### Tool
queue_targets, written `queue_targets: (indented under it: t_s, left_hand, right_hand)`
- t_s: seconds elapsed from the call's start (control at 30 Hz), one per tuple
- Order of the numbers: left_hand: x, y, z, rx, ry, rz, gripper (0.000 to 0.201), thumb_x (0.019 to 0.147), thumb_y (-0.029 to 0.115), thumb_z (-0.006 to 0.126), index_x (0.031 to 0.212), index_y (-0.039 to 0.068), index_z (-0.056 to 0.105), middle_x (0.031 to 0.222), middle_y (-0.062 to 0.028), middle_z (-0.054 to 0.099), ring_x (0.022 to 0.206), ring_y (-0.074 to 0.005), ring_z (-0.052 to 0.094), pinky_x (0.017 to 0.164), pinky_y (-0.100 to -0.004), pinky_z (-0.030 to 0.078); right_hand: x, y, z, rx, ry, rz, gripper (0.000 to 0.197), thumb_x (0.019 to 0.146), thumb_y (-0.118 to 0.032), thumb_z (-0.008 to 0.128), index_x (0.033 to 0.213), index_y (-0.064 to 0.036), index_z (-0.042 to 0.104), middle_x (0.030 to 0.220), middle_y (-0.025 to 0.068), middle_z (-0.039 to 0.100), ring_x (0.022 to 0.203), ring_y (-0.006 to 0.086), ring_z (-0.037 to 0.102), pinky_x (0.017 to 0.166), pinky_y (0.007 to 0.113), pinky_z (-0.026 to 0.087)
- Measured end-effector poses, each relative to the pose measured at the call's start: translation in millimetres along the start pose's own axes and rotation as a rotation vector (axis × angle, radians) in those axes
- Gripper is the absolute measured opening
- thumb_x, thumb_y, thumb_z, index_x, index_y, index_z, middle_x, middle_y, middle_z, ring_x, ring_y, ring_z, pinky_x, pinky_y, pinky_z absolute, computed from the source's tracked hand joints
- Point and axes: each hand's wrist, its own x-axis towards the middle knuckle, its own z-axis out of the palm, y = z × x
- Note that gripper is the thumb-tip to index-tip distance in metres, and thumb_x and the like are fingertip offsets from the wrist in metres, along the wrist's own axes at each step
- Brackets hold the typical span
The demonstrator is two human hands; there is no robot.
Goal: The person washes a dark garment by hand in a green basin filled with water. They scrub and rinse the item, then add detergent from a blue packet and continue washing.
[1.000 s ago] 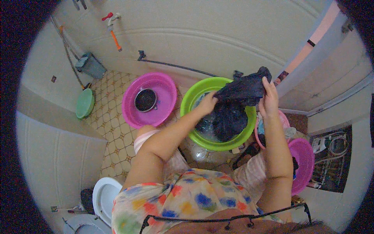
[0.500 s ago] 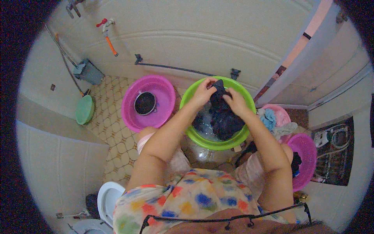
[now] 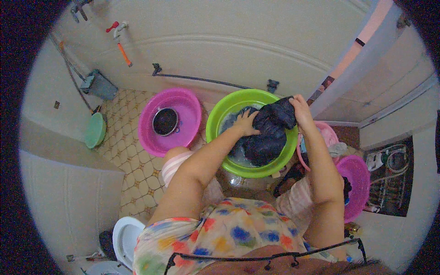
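Observation:
A soaked dark garment lies bunched in a green basin of cloudy water. One part of it is stretched up to the basin's right rim, where my right hand grips it with closed fingers. My left hand rests inside the basin against the garment's left side. Its fingers are spread apart and partly touch the wet cloth. Folds hide the garment's exact kind.
Left of the green basin stands a pink basin holding a dark round strainer-like container. Right of it are a light pink basin with clothes and another pink basin. A tap and a low pipe are on the wall.
My right hand has moved right, drawing the garment to the basin's right rim. The left hand has gone down into the basin, its fingers now spread. The view has shifted slightly.

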Motion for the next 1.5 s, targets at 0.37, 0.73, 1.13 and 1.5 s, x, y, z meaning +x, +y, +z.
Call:
queue_targets:
  t_s: [0.37, 0.73, 1.13, 1.5]
  left_hand:
    - [-9.9, -27.3, 11.3, -0.165, -0.201, 0.149, 0.055, 0.061, 0.03, 0.068, 0.108, 0.006, 0.054, 0.1, -0.0208, 0.059, 0.095, -0.0342, 0.056, 0.083, -0.0402, 0.043]
    - [-11.5, -21.3, -11.4, -0.056, -0.187, 0.099, 0.054, 0.07, 0.034, 0.066, 0.111, 0.002, 0.051, 0.106, -0.0198, 0.057, 0.1, -0.0338, 0.054, 0.086, -0.0401, 0.043]
    - [-20.0, -17.8, -20.0, -0.008, -0.142, 0.09, 0.053, 0.077, 0.039, 0.058, 0.115, 0.002, 0.049, 0.109, -0.0199, 0.056, 0.101, -0.0337, 0.053, 0.086, -0.0406, 0.042]
    - [-7.3, -18.2, -41.0, -0.001, -0.107, 0.013, 0.054, 0.085, 0.045, 0.043, 0.111, -0.001, 0.052, 0.107, -0.0211, 0.056, 0.101, -0.0343, 0.053, 0.086, -0.0419, 0.042]
  right_hand:
    - [-4.3, 8.0, 32.8, -0.386, -0.088, -0.296, 0.021, 0.079, -0.02, 0.056, 0.09, -0.0013, 0.058, 0.082, 0.0141, 0.061, 0.077, 0.0253, 0.059, 0.07, 0.035, 0.045]
    - [50.3, 9.8, -56.5, -1.268, -0.037, -0.044, 0.025, 0.08, -0.02, 0.047, 0.092, -0.0037, 0.062, 0.098, 0.0182, 0.059, 0.091, 0.0327, 0.057, 0.078, 0.043, 0.044]
    - [92.5, 55.7, -84.8, -2.187, -0.079, -0.191, 0.036, 0.085, -0.027, 0.04, 0.112, -0.0109, 0.058, 0.123, 0.0089, 0.049, 0.122, 0.0281, 0.034, 0.105, 0.053, 0.003]
    - [87.5, 72.7, -72.9, -2.149, -0.113, -0.213, 0.029, 0.084, -0.024, 0.044, 0.098, -0.012, 0.066, 0.105, 0.007, 0.06, 0.106, 0.0259, 0.05, 0.099, 0.05, 0.018]
